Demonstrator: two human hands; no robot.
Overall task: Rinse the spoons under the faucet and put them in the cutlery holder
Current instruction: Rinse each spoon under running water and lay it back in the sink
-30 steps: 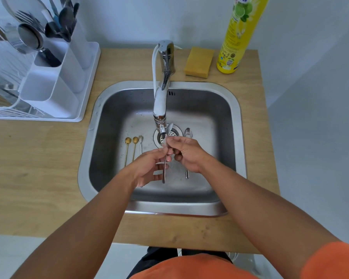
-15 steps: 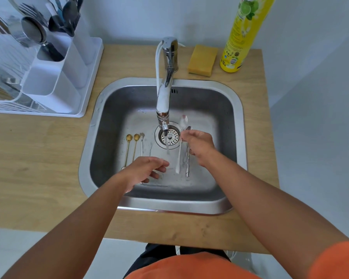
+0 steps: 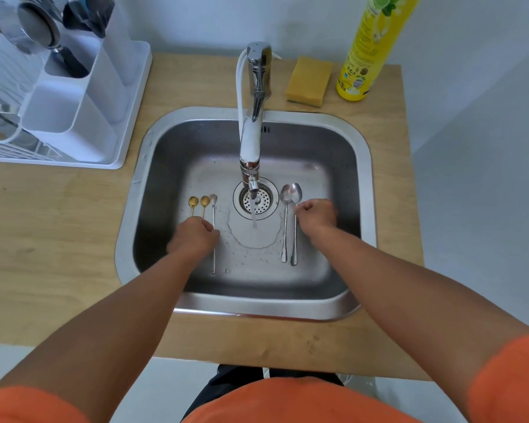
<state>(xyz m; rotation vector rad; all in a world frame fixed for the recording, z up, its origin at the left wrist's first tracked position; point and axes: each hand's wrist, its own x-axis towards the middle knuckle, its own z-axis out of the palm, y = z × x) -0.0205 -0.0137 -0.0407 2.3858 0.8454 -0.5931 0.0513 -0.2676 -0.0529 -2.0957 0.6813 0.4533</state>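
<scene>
Both hands are down inside the sink (image 3: pixel 365 166). The left hand (image 3: pixel 194 238) sits with fingers curled over the handles of two small gold spoons (image 3: pixel 198 203) and beside a slim silver spoon (image 3: pixel 213 236) lying along its right edge; whether it actually grips any of them cannot be told, since the knuckles hide the fingertips. The right hand (image 3: pixel 315 215) is curled too, its fingers at the neck of the outer of two long silver spoons (image 3: pixel 289 227) that lie side by side on the sink floor, bowls toward the back; it seems to pinch that handle, though the contact is hard to make out.

Between the hands, the faucet (image 3: pixel 252 138) runs a thin stream of water onto the drain strainer (image 3: pixel 256 200), and a wet patch spreads on the steel in front of it. The spout stands over the middle of the basin, between the two groups of spoons.

To the far left on the wooden desk (image 3: pixel 58 239) stands a white cutlery holder (image 3: pixel 83 96) in a white drying rack (image 3: pixel 9 141), with dark and steel utensils already upright in its rear compartments. Behind the sink lie a yellow sponge (image 3: pixel 309 81) and, just beside it, a tall yellow dish soap bottle (image 3: pixel 368 47). The wall behind is pale and plain. Orange sleeves (image 3: pixel 507 380) and dark trousers show at the bottom edge.
</scene>
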